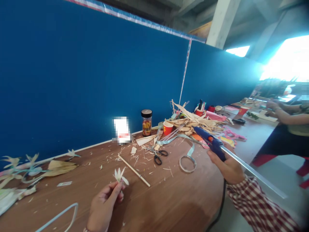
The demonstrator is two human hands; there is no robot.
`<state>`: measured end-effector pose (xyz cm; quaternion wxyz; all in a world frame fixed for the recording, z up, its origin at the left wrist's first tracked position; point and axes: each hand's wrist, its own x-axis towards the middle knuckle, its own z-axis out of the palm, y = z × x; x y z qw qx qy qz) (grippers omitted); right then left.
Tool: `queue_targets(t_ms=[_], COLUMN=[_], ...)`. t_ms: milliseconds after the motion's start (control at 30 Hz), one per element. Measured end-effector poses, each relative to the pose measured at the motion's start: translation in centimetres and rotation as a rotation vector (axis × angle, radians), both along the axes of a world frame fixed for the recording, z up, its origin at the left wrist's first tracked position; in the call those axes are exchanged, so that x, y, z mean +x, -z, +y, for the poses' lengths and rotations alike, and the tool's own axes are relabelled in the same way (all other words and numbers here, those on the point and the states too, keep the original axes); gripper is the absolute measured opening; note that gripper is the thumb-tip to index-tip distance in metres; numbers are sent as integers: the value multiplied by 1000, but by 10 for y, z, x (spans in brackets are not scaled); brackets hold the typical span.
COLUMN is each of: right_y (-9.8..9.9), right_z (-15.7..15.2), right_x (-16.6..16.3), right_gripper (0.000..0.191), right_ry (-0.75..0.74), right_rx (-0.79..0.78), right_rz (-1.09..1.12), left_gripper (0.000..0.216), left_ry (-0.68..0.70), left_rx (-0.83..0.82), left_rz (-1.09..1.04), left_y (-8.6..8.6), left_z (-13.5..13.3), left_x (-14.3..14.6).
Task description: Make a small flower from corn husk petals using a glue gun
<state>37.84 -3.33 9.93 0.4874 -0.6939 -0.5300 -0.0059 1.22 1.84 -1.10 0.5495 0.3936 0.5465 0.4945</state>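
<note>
Between the thumb and fingers of my left hand [106, 201] is a small pale flower [119, 175] with pointed petals, held just above the table. My right hand [225, 167] is wrapped round the handle of a blue glue gun [211, 141], a long clear glue stick [253, 172] poking out of its back end. The gun's nozzle points up and left, over a heap of dry husks. Near the flower lies a thin wooden stick [134, 170]. Black-handled scissors [158, 158] rest beyond it, and a roll of pale blue ribbon [187, 163] sits to their right.
Dry husks [190, 124], a red paper cup [167, 129] and a black-lidded jar [146, 124] stand along the blue partition [96, 71]. Finished-looking pale flowers [31, 164] lie at left. Scraps litter the brown table [79, 180]. Another person's arm [285, 112] shows at far right.
</note>
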Motion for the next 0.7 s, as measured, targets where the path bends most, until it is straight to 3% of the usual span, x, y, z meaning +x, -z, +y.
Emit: queue_targets(t_ms=[133, 300, 367, 567, 700], right_y=[6, 28, 36, 50, 66], right_z=[4, 2, -3, -11, -8], right_x=[-3, 10, 16, 11, -5], right_gripper=[38, 29, 29, 24, 17], right_ry=[97, 6, -27, -30, -138], right_rx=[-147, -233, -251, -273, -357], right_rz=[49, 444, 476, 264, 42], left_gripper=[31, 29, 30, 35, 36], left_ry=[-3, 19, 25, -4, -11], left_rx=[32, 49, 31, 26, 10], left_rz=[-10, 29, 34, 67, 69], left_y=[-1, 0, 1, 0, -4], left_z=[0, 0, 0, 0, 0], left_x=[0, -1, -1, -1, 1])
